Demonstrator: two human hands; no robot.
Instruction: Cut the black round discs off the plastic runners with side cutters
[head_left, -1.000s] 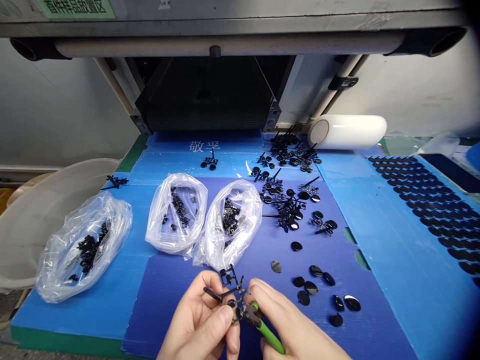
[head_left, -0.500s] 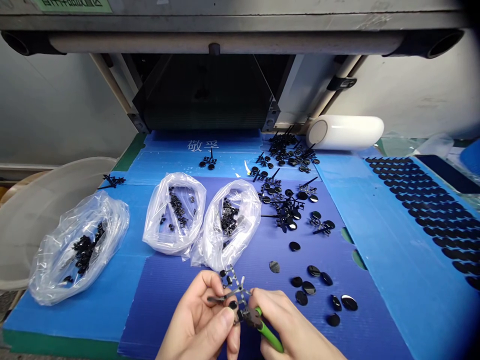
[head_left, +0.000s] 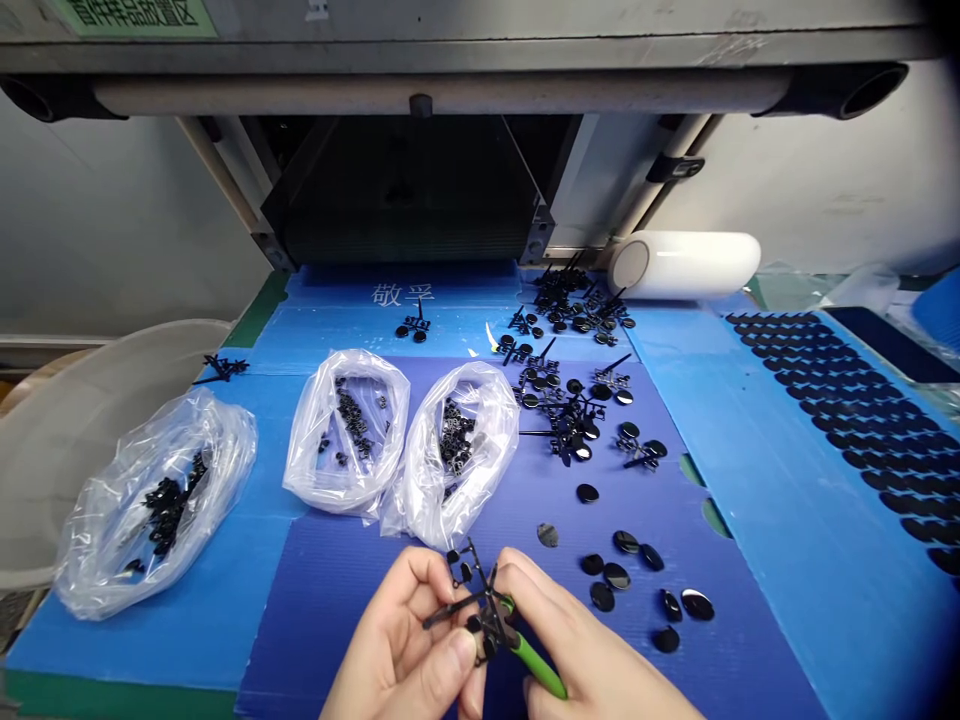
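Pinched between the thumb and fingers of my left hand (head_left: 420, 635) is a black plastic sprue (head_left: 466, 592) with small parts on its branches. My right hand (head_left: 574, 640) is closed around green-handled nippers (head_left: 536, 665). Their jaws are at the lower right of the sprue; its branches partly hide the tips. Just beyond my hands stands an open clear plastic bag (head_left: 495, 440) of small black parts, with another such bag (head_left: 300, 470) to its left. Right of my hands lie several loose black oval discs (head_left: 616, 576) on the blue sheet (head_left: 300, 620).
More black sprues (head_left: 566, 415) are heaped at the right back, near a white cylinder (head_left: 686, 265). Rows of black discs (head_left: 847, 420) cover the right side. A third bag (head_left: 97, 540) leans by a translucent tub (head_left: 30, 460) on the left. A metal machine frame (head_left: 480, 55) overhangs the back.
Both hands have shifted slightly right. The sprue has turned a little in my left hand, and the nippers' jaws sit closer behind its branches. The camera view has tilted slightly.
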